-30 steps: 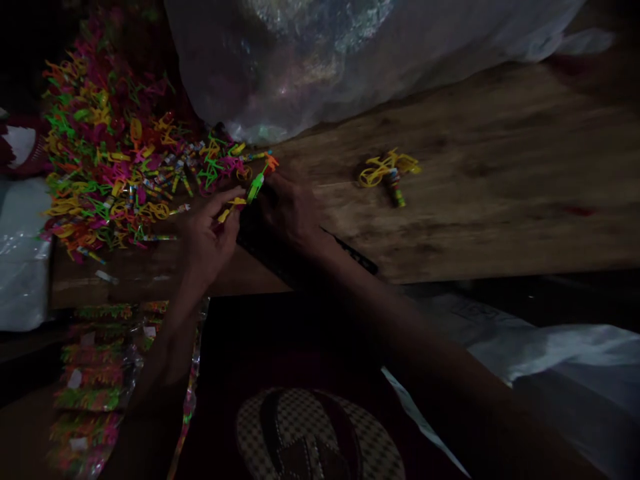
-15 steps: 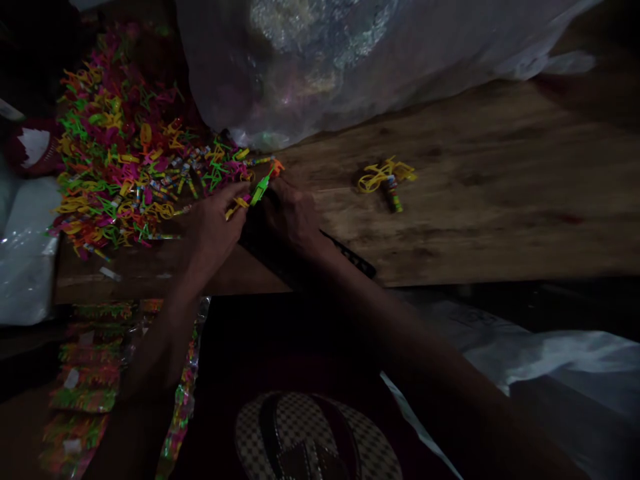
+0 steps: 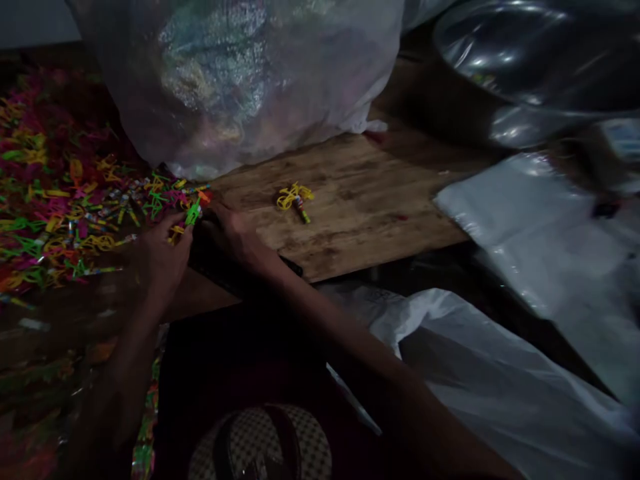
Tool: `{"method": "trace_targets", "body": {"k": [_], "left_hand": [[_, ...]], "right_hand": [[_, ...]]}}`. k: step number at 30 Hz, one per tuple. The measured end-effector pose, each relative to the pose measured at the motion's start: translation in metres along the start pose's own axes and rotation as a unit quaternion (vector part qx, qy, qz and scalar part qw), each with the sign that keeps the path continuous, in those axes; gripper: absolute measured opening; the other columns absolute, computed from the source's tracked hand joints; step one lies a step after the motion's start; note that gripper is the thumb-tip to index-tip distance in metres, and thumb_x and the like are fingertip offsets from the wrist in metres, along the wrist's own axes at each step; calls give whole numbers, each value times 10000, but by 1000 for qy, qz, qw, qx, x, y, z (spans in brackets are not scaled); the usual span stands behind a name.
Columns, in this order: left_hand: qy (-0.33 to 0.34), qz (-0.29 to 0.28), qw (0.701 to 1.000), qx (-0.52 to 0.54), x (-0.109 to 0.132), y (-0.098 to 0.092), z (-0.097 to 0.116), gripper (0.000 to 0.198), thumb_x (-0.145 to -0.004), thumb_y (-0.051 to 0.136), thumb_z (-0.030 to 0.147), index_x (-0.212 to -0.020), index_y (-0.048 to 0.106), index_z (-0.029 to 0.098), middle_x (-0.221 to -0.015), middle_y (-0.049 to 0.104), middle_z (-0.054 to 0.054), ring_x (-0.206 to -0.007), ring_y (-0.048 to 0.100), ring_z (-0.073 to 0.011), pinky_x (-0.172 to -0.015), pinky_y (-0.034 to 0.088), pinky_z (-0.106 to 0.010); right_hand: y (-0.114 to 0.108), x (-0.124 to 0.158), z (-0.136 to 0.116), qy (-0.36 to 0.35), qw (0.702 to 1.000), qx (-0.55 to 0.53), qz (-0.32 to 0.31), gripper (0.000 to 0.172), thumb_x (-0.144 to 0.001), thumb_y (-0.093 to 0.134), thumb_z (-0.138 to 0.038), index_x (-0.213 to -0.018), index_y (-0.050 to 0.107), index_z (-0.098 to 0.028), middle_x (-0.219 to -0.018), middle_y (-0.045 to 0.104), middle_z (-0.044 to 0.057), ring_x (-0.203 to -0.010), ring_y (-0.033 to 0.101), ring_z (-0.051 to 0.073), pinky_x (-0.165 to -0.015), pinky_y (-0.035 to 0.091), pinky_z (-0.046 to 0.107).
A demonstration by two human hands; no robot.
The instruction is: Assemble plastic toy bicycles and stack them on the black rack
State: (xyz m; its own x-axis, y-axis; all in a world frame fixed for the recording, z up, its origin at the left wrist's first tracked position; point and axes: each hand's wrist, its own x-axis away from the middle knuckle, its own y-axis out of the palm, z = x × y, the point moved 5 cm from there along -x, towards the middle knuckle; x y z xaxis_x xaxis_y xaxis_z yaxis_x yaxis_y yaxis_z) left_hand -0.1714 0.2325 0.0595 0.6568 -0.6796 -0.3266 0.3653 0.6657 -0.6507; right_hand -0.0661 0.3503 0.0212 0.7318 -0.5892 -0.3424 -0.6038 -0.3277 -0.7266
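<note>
My left hand [image 3: 163, 257] pinches a small bright green plastic piece [image 3: 193, 213] between thumb and fingers, with a bit of yellow plastic beside the fingertips. My right hand [image 3: 240, 237] is close on its right, fingers curled inward; what they grip is hidden in shadow. An orange piece [image 3: 205, 197] shows just by its fingertips. Under my hands lies a dark slotted strip [image 3: 290, 265], mostly covered by the right forearm. To the left spreads a heap of small coloured plastic pieces [image 3: 75, 227], with printed tubes among them. A yellow piece with a printed tube [image 3: 302, 208] lies apart on the right.
The wooden table [image 3: 350, 220] carries a large cloudy plastic bag [image 3: 280, 100] at the back. A shiny basin [image 3: 530, 100] stands back right. White plastic sheets [image 3: 500, 207] lie right, another [image 3: 465, 360] below the front edge. Filled packets [image 3: 145, 433] are lower left.
The view has swung right, so the table's contents appear further left and the basin and sheets have come into view. Both hands keep nearly the same pose around the green piece.
</note>
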Motion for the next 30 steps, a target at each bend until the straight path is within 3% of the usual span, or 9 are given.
{"method": "trace_targets", "body": {"k": [2, 5, 8, 13, 15, 18, 21, 26, 30], "left_hand": [[-6, 17, 1000, -2, 2, -5, 0, 173, -811, 681, 271, -959, 770, 258, -877, 763, 5, -763, 691, -187, -739, 558, -295], [-33, 51, 998, -5, 5, -8, -4, 175, -805, 694, 270, -962, 770, 256, -906, 764, -7, -803, 699, -205, -802, 564, -336], [-57, 44, 997, 12, 5, 3, -7, 188, -828, 675, 278, -997, 755, 256, -899, 757, -12, -797, 695, -208, -794, 569, -348], [-51, 24, 998, 12, 6, 14, -1, 222, -848, 663, 275, -1056, 736, 250, -960, 750, -35, -882, 703, -222, -870, 572, -374], [-46, 12, 998, 28, 8, 12, 2, 338, -820, 693, 246, -1158, 698, 243, -1071, 743, -54, -983, 703, -232, -925, 569, -390], [-33, -26, 996, 76, 10, 7, 2, 569, -792, 728, 224, -1341, 575, 223, -1268, 678, -97, -1175, 650, -239, -1023, 538, -406], [-10, -65, 992, 105, 7, -2, -3, 600, -836, 705, 279, -1400, 510, 224, -1344, 630, -115, -1240, 615, -232, -1067, 513, -415], [31, -75, 994, 72, -22, -17, -2, 495, -877, 659, 282, -1360, 562, 237, -1362, 618, -110, -1247, 609, -247, -1050, 518, -412], [90, -105, 990, 27, -51, -8, 24, 484, -830, 704, 276, -1306, 623, 240, -1306, 654, -88, -1194, 631, -264, -1057, 494, -434]], "right_hand": [[-32, 18, 23, 36, 996, 38, 69, 213, -953, 461, -280, -997, 650, -192, -1020, 674, 110, -946, 606, 210, -855, 493, 355], [-81, 51, 69, 161, 964, 122, 171, 249, -921, 509, -375, -914, 666, -181, -926, 658, 123, -795, 586, 241, -749, 475, 397], [-98, 69, 99, 220, 945, 173, 171, 294, -873, 592, -455, -818, 661, -174, -845, 636, 118, -728, 558, 235, -706, 463, 386], [-91, 64, 113, 190, 952, 176, 161, 225, -864, 520, -299, -734, 661, -183, -743, 620, 96, -603, 472, 183, -621, 426, 330], [-90, 61, 109, 156, 963, 144, 164, 213, -849, 515, -294, -735, 660, -187, -725, 631, 98, -607, 492, 190, -620, 432, 333], [-84, 59, 90, 127, 978, 51, 160, 186, -851, 538, -327, -855, 673, -198, -810, 685, 93, -692, 594, 221, -643, 465, 344], [-69, 57, 56, 113, 981, -47, 148, 192, -870, 548, -368, -910, 647, -209, -814, 684, 60, -702, 616, 208, -645, 483, 330], [-36, 58, 24, 140, 970, -172, 104, 210, -871, 561, -396, -845, 618, -196, -765, 653, 41, -670, 610, 183, -622, 484, 308], [-25, 63, 24, 142, 955, -237, 105, 244, -863, 576, -420, -880, 646, -187, -800, 679, 40, -705, 638, 184, -638, 498, 296]]}}
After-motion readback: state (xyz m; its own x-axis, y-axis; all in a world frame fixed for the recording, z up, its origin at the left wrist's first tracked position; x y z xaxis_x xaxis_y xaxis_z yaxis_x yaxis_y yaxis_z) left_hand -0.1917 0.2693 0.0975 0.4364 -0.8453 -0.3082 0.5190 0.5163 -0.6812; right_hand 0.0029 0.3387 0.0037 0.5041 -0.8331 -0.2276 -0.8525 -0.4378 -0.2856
